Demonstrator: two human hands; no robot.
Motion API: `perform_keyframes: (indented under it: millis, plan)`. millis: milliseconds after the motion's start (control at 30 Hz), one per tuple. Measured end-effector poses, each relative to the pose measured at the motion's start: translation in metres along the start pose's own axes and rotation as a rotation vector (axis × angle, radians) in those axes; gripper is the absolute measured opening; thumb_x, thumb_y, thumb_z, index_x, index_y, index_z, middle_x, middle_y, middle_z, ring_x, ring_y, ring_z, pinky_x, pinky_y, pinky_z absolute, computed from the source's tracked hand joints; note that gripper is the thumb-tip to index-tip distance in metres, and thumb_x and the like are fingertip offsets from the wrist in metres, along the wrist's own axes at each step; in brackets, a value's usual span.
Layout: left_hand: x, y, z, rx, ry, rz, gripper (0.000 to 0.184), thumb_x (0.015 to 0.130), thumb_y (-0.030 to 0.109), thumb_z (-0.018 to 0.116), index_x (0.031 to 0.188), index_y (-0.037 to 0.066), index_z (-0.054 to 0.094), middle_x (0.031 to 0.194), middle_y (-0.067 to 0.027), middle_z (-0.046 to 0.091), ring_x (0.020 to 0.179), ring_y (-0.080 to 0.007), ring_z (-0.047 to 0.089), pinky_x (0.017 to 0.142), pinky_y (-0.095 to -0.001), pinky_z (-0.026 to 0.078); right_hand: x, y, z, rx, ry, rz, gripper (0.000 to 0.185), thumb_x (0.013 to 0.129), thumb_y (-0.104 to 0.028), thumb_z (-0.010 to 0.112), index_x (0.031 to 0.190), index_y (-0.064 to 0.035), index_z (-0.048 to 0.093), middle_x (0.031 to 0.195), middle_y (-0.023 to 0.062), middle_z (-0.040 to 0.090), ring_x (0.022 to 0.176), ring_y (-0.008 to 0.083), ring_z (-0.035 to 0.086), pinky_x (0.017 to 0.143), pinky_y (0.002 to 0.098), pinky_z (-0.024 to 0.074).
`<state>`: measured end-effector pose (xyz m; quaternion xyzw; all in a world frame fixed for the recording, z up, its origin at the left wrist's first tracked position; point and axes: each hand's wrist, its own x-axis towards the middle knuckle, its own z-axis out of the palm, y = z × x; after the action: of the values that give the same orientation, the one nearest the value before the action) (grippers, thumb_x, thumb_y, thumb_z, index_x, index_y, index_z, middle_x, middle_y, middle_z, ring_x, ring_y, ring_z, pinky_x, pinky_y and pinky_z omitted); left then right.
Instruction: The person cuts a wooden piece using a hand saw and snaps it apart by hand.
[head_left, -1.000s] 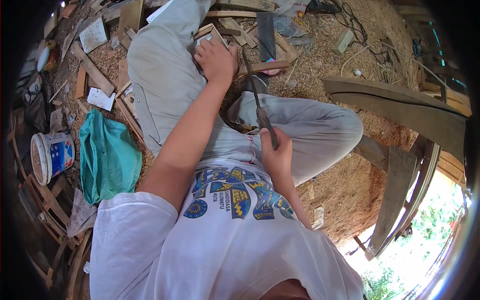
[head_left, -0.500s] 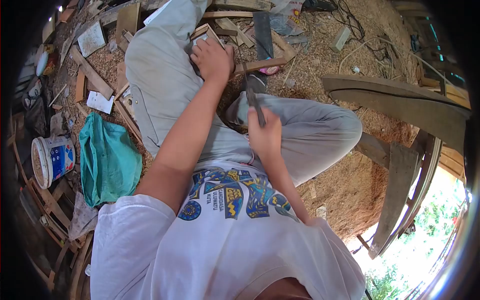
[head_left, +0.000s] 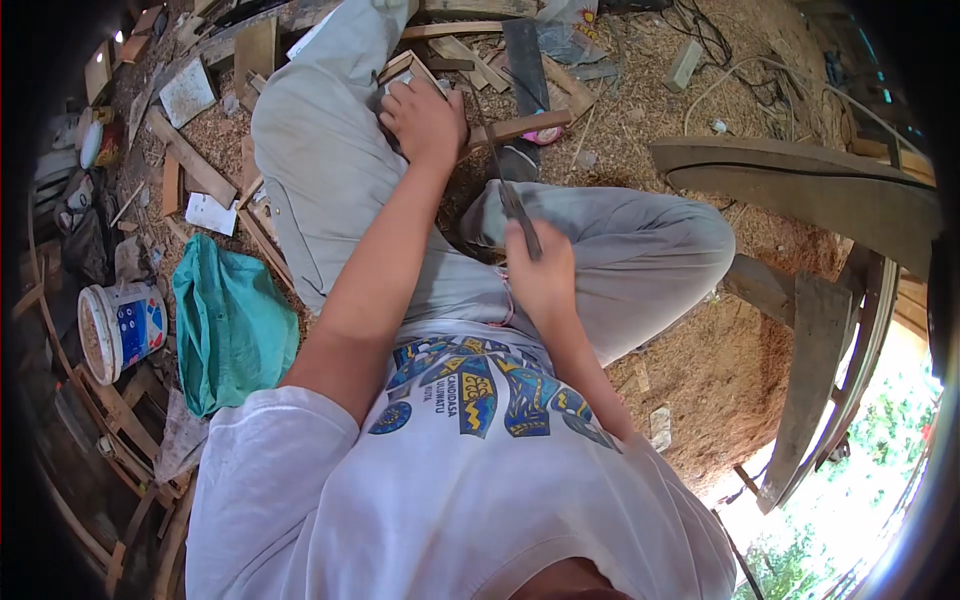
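My right hand is wrapped round the dark handle of a narrow saw. Its thin blade, seen almost edge-on, points away from me and crosses a wooden strip between my legs. Pressing down at the strip's left end is my left hand, fingers curled over the wood beside my shin. A small wooden frame shows just beyond those fingers. What lies under my left palm is hidden, and the blade's teeth are too fine to make out.
Offcuts and boards lie among wood shavings on the left, near a teal cloth bag and a white bucket. Large curved boards stand at the right. A cable and a pale block lie ahead.
My right hand and the saw have drawn slightly back toward my body. The whole view has shifted a little. My left hand keeps its place on the wood.
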<state>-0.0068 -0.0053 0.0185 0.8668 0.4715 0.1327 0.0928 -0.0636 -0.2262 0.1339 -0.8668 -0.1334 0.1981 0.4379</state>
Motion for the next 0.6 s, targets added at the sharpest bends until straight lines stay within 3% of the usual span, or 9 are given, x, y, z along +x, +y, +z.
perform_keyframes:
  millis: [100, 333, 500, 600]
  plan:
    - [0.003, 0.001, 0.006, 0.006, 0.018, 0.016, 0.052, 0.088, 0.046, 0.078, 0.11, 0.001, 0.064, 0.119, -0.0185, 0.058, 0.115, -0.0375, 0.055, 0.099, -0.0509, 0.044, -0.029, 0.003, -0.022, 0.058, -0.087, 0.11, 0.038, 0.1, -0.029, 0.066, 0.08, 0.0032, 0.064, 0.07, 0.0275, 0.062, 0.067, 0.0479, 0.065, 0.062, 0.0481, 0.0497]
    - [-0.001, 0.0, 0.005, 0.005, 0.027, 0.031, 0.054, 0.087, 0.048, 0.078, 0.109, 0.001, 0.063, 0.118, -0.0184, 0.058, 0.115, -0.0378, 0.054, 0.097, -0.0506, 0.045, 0.007, 0.0, 0.005, 0.057, -0.01, -0.005, 0.035, 0.1, -0.026, 0.066, 0.08, 0.003, 0.065, 0.069, 0.0264, 0.064, 0.066, 0.0455, 0.067, 0.062, 0.0468, 0.0508]
    - [0.0, 0.001, 0.005, 0.022, 0.021, 0.036, 0.054, 0.087, 0.047, 0.079, 0.109, 0.001, 0.063, 0.119, -0.0184, 0.058, 0.115, -0.0372, 0.054, 0.098, -0.0506, 0.045, -0.022, 0.002, -0.018, 0.048, -0.094, 0.147, 0.033, 0.1, -0.026, 0.067, 0.082, 0.0019, 0.066, 0.07, 0.0238, 0.065, 0.065, 0.0446, 0.067, 0.062, 0.0443, 0.0516]
    - [0.0, -0.001, 0.006, 0.023, 0.016, 0.021, 0.053, 0.087, 0.047, 0.079, 0.11, 0.001, 0.063, 0.119, -0.0184, 0.059, 0.115, -0.0371, 0.055, 0.098, -0.0506, 0.045, 0.022, -0.001, 0.013, 0.053, -0.052, 0.026, 0.034, 0.099, -0.028, 0.067, 0.082, 0.0011, 0.066, 0.07, 0.0247, 0.064, 0.067, 0.0462, 0.066, 0.062, 0.0463, 0.0501]
